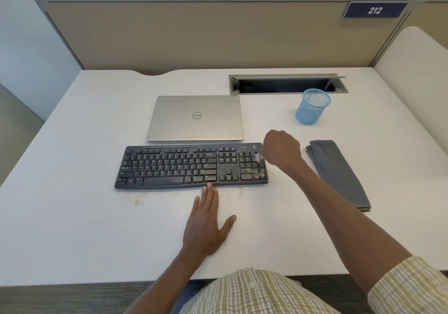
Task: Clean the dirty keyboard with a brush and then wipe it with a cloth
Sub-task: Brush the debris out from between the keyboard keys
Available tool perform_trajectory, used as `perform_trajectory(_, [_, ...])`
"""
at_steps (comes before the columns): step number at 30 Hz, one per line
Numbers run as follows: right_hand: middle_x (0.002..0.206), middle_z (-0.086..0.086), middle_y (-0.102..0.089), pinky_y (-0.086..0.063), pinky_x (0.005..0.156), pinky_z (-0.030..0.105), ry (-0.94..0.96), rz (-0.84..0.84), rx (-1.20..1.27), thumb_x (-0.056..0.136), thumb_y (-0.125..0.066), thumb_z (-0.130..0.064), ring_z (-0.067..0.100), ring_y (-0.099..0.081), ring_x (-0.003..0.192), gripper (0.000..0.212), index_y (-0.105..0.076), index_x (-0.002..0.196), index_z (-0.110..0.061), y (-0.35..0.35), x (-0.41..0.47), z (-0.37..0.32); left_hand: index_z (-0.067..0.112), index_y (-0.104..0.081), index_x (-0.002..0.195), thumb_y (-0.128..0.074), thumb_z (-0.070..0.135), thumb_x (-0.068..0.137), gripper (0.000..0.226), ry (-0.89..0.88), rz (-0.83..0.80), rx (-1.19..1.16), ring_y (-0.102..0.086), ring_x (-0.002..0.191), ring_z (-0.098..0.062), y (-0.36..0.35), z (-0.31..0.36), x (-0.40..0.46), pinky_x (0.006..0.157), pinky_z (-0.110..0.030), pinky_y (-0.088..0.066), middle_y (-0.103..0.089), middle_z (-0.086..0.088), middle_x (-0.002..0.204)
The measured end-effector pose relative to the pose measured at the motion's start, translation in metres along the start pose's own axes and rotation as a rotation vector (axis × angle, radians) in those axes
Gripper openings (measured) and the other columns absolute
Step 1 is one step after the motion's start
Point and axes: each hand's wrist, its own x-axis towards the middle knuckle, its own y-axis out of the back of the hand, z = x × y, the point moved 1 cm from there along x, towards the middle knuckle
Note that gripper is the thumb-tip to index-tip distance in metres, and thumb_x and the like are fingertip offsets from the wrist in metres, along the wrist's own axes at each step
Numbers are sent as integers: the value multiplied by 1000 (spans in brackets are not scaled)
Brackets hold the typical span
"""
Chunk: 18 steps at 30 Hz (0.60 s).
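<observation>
A black keyboard (191,165) lies across the middle of the white desk (72,216). Brownish crumbs sit on its number pad at the right end, and a few specks lie on the desk in front of it. My right hand (281,150) is curled over the keyboard's right end and grips a brush; only its blurred pale bristles (259,156) show over the number pad. My left hand (207,224) lies flat on the desk with its fingertips against the keyboard's front edge. A folded grey cloth (339,175) lies on the desk to the right of my right forearm.
A closed silver laptop (196,118) lies just behind the keyboard. A blue mesh pen cup (312,106) stands at the back right, in front of an open cable slot (288,84). A beige partition (218,35) closes off the back of the desk.
</observation>
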Motion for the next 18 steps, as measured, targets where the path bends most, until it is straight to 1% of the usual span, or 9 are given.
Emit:
perform_trajectory(2, [67, 1, -47, -41, 63, 30, 1, -29, -20, 81, -52, 0, 27, -54, 71, 21, -42, 67, -12, 2, 0, 0, 11, 2, 161, -25, 71, 99, 90, 3, 9, -8, 15, 155, -14, 0, 0, 0, 126, -32, 3, 15, -3, 168])
perform_trajectory(3, [67, 1, -47, -41, 64, 31, -3, -15, -19, 82, -52, 0, 27, -54, 71, 19, -44, 68, -11, 4, 2, 0, 12, 3, 161, -24, 71, 99, 90, 3, 2, -6, 15, 155, -14, 0, 0, 0, 126, -32, 2, 16, -3, 168])
perform_trajectory(6, [77, 5, -58, -41, 63, 30, -27, 89, 30, 85, -53, -4, 29, -60, 75, 7, -56, 81, -9, 1, 4, 4, 12, 4, 161, -22, 72, 98, 90, 4, -2, 7, 16, 155, -13, 0, -1, 0, 126, -31, 3, 17, -3, 168])
perform_trajectory(8, [85, 8, -65, -41, 62, 29, -20, 68, 39, 86, -55, -6, 29, -61, 75, 11, -65, 90, -8, -4, 1, 6, 12, 4, 161, -21, 72, 98, 91, 6, -5, 6, 16, 155, -13, 0, 0, 0, 126, -31, 4, 17, -3, 168])
perform_trajectory(9, [86, 8, -65, -41, 63, 29, -15, 37, 30, 86, -55, -7, 29, -59, 75, 11, -65, 91, -9, -5, -2, 8, 12, 3, 161, -22, 72, 98, 91, 6, 1, 0, 15, 155, -14, 1, 0, 0, 126, -31, 4, 16, -3, 168])
perform_trajectory(11, [82, 7, -59, -42, 64, 30, -7, -1, -4, 84, -53, -3, 29, -54, 73, 7, -56, 83, -10, -4, -6, 13, 11, 0, 161, -25, 71, 98, 91, 11, 9, -2, 13, 156, -14, 0, 0, 1, 126, -31, 2, 14, -3, 168])
perform_trajectory(13, [79, 8, -56, -41, 63, 31, -14, 38, 3, 84, -53, -3, 29, -52, 71, 9, -52, 79, -10, -3, -7, 20, 10, -1, 161, -26, 70, 99, 90, 12, 11, 6, 13, 156, -14, 0, -1, 0, 126, -31, 3, 13, -3, 168])
perform_trajectory(15, [77, 7, -57, -38, 59, 28, -22, 106, 60, 87, -53, -7, 28, -51, 68, 8, -60, 84, -7, -5, -3, 25, 11, 3, 160, -25, 71, 99, 90, 11, 1, 19, 16, 155, -12, 0, 0, 0, 125, -30, 5, 16, -2, 168])
perform_trajectory(18, [72, 4, -60, -27, 48, 23, -38, 143, 149, 86, -50, -12, 26, -53, 65, 20, -70, 88, -10, -9, -1, 23, 12, 4, 160, -22, 72, 98, 91, 8, 3, 18, 17, 155, -12, 1, 0, 0, 125, -29, 7, 17, -2, 168])
